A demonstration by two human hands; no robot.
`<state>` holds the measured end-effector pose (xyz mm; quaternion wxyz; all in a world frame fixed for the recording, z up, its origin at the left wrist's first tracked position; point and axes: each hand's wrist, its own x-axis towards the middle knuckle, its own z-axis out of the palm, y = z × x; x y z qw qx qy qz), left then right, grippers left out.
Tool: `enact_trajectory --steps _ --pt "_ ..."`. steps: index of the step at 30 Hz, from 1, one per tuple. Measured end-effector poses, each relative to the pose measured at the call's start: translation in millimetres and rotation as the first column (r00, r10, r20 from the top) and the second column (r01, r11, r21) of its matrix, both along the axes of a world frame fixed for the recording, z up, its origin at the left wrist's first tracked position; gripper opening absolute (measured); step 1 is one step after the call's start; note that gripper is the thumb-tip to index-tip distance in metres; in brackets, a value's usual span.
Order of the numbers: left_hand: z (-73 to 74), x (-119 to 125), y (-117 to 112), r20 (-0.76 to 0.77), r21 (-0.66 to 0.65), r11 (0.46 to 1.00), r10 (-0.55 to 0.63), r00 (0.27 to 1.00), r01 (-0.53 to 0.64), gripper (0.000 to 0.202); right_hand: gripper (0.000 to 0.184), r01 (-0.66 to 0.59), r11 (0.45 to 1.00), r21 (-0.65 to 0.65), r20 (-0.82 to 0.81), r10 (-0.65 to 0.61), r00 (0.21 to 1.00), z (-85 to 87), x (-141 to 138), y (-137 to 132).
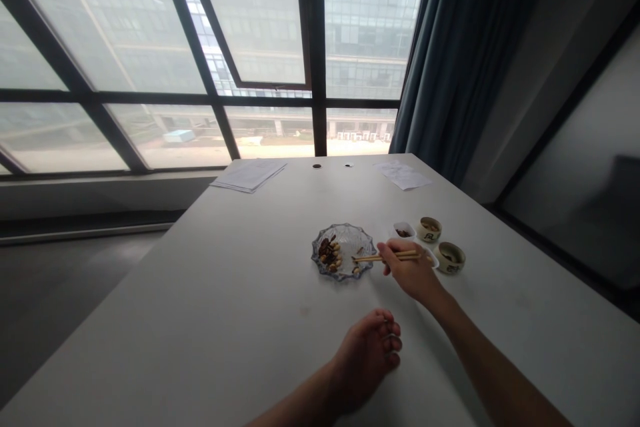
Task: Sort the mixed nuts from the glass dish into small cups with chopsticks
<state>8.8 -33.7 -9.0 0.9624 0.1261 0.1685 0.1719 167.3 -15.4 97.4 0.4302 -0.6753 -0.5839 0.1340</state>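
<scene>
A clear glass plate (350, 238) with scalloped rim sits on the white table (240, 293); nuts and dark dried fruit (331, 253) lie on its left side. My right hand (409, 273) grips a pair of wooden chopsticks (385, 256), whose tips reach over the plate's right edge. Near the table's front, my left hand (367, 353) rests with its fingers curled under; nothing shows in it. Right of the plate stand a small white square dish (404, 231) with dark bits and two small round cups (429, 229) (449, 257).
Stacked papers (249, 175) lie at the table's far left, a single sheet (403, 175) at the far right. Two small holes (317, 165) mark the far edge. Large windows stand beyond; a dark curtain (465, 60) hangs at the right.
</scene>
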Motion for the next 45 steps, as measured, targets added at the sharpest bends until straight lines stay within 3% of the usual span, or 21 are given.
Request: enact_trajectory --steps 7,11,15,18,21,24,31,36,41,45 --pt "-2.8 1 0 0.019 0.005 1.000 0.005 1.000 -0.005 0.011 0.045 0.028 0.997 0.077 0.048 -0.032 0.998 -5.5 -2 2" --pt "-2.8 1 0 0.020 0.006 1.000 0.007 1.000 -0.007 0.011 0.046 0.044 0.994 0.098 0.015 -0.045 0.999 4.8 2 -2" --pt "-2.6 0 1 0.022 0.002 1.000 -0.002 1.000 0.002 0.012 0.046 0.147 0.970 0.193 -0.014 -0.147 0.989 25.3 25 -10" --pt "-3.6 0 1 0.027 -0.002 1.000 -0.003 1.000 0.003 0.012 0.044 0.286 0.918 0.275 -0.041 -0.286 0.957 36.6 51 -17" --pt "-3.7 0 1 0.026 -0.010 1.000 -0.004 1.000 0.004 0.011 0.041 0.380 0.869 0.316 -0.010 -0.398 0.917 38.9 71 -20" --pt "-2.3 -1 1 0.029 -0.011 1.000 -0.006 1.000 0.006 0.011 0.040 0.409 0.874 0.264 -0.001 -0.424 0.906 35.4 80 -20" --pt "-2.3 -1 1 0.027 -0.005 1.000 -0.008 1.000 0.008 0.009 0.035 0.337 0.922 0.190 -0.155 -0.311 0.938 33.3 70 -17" --pt "-4.1 0 1 0.041 0.003 1.000 -0.013 0.999 0.013 0.009 0.040 0.283 0.949 0.136 -0.339 -0.224 0.914 49.0 39 -20" --pt "-4.3 0 1 0.037 0.014 1.000 0.002 0.999 -0.002 0.010 0.037 0.020 0.999 -0.041 -0.250 -0.029 0.968 69.9 1 -2" --pt "-5.7 0 0 0.060 0.016 1.000 -0.004 0.998 0.003 0.011 0.032 -0.067 0.975 -0.210 -0.225 0.018 0.974 63.0 -17 26"
